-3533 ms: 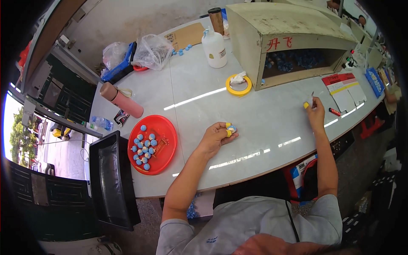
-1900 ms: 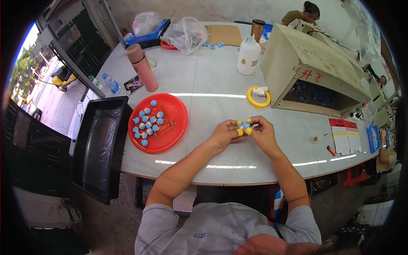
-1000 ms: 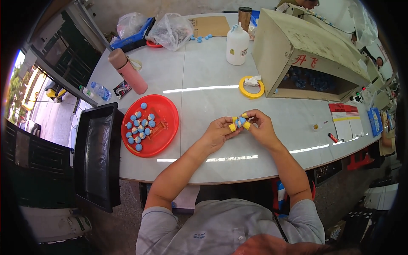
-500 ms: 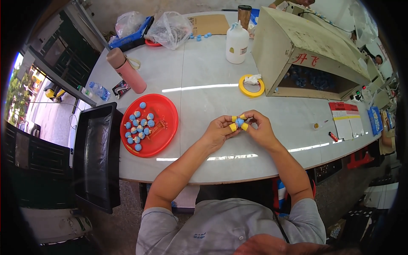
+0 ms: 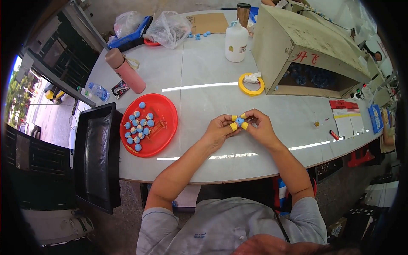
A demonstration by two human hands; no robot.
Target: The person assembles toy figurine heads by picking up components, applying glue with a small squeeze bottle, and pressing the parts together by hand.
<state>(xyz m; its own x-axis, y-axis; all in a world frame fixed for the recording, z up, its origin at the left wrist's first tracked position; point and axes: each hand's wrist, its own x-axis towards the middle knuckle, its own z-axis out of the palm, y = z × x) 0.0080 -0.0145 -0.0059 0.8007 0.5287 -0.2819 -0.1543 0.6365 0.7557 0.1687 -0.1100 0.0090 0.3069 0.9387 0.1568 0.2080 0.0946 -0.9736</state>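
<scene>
Between the fingertips of both hands is a small blue ball (image 5: 239, 122), held a little above the white table. My left hand (image 5: 220, 128) pinches it from the left, and my right hand (image 5: 260, 129) pinches it from the right. Yellow tape covers the thumb and forefinger tips of each hand. Off to the left, a round red plate (image 5: 163, 111) carries several similar blue balls (image 5: 139, 128) with pale bits on them, along with a reddish-brown piece. Fine detail of the held ball is hidden by the fingers.
A black bin (image 5: 94, 157) stands at the table's left edge. Behind it are a pink flask (image 5: 129, 76) and a water bottle (image 5: 99, 91). A white squeeze bottle (image 5: 236, 44), a yellow tape roll (image 5: 251, 90) and a beige cabinet (image 5: 314, 46) stand farther back. Printed sheets (image 5: 348, 121) lie right.
Both hands keep their pinch on the blue ball, with only a very slight shift of the fingers. The view has moved a little.
</scene>
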